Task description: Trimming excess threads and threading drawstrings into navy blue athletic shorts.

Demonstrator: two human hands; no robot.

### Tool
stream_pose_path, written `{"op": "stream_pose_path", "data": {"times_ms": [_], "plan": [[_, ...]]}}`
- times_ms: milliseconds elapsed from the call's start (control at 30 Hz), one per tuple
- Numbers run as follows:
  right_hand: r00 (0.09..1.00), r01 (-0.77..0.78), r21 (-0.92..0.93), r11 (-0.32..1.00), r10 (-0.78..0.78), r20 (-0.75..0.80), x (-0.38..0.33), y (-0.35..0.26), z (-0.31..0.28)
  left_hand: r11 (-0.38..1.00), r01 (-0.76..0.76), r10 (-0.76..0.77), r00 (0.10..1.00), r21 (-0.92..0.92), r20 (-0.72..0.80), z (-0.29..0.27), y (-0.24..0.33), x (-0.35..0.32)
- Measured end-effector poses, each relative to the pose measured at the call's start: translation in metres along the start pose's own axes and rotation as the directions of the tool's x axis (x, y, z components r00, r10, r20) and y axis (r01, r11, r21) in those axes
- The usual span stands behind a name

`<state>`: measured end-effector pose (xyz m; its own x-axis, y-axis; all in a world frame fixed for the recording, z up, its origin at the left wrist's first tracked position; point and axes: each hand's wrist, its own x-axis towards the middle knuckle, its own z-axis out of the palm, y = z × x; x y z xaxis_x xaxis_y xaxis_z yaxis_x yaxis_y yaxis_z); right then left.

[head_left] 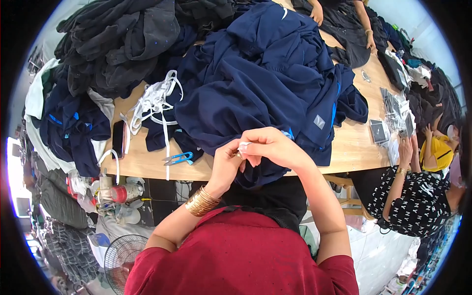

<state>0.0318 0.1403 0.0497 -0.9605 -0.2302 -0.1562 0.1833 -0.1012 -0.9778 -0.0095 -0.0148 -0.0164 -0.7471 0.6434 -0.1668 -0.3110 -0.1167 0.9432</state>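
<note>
My hands meet over the near edge of a dark navy garment [246, 88] heaped on the table. Between my fingertips is a small white piece [243, 146], mostly covered, whose kind I cannot make out. My right hand [270, 142] is closed in a pinch on it from above. Against it, my left hand [227, 164] is closed too, its fingertips partly hidden. A blue-handled thread snipper [179, 158] lies on the wood left of my hands, beside a hanging white tape [166, 142]. White straps [156, 98] lie bunched up farther back.
The wooden table [354, 150] carries a black cloth pile [118, 44] and a phone [118, 139] at left. Small plastic packets [393, 113] lie right. A co-worker's hands [369, 39] rest on dark cloth across the table; other people sit at right. A fan [123, 255] stands lower left.
</note>
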Motion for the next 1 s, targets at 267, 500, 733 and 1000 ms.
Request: {"op": "stream_pose_path", "data": {"times_ms": [267,500,733,1000], "plan": [[0.966,-0.046,0.049,0.998,0.057,-0.251,0.006,0.013,-0.008,0.995,0.101,-0.100,0.987,-0.006,0.125,-0.001,0.014,-0.002],[0.884,0.094,-0.363,0.927,-0.246,-0.398,-0.009,0.023,-0.002,0.936,0.236,-0.225,0.972,-0.263,0.072,-0.015,0.021,0.008],[0.906,0.108,-0.093,0.990,-0.136,-0.402,-0.011,0.043,0.007,0.999,0.028,-0.029,0.998,0.019,0.063,-0.015,0.019,0.003],[0.896,0.154,0.477,0.865,0.081,-0.437,-0.007,0.053,0.015,0.962,0.252,-0.239,0.962,-0.102,0.132,-0.025,0.020,0.020]]}}
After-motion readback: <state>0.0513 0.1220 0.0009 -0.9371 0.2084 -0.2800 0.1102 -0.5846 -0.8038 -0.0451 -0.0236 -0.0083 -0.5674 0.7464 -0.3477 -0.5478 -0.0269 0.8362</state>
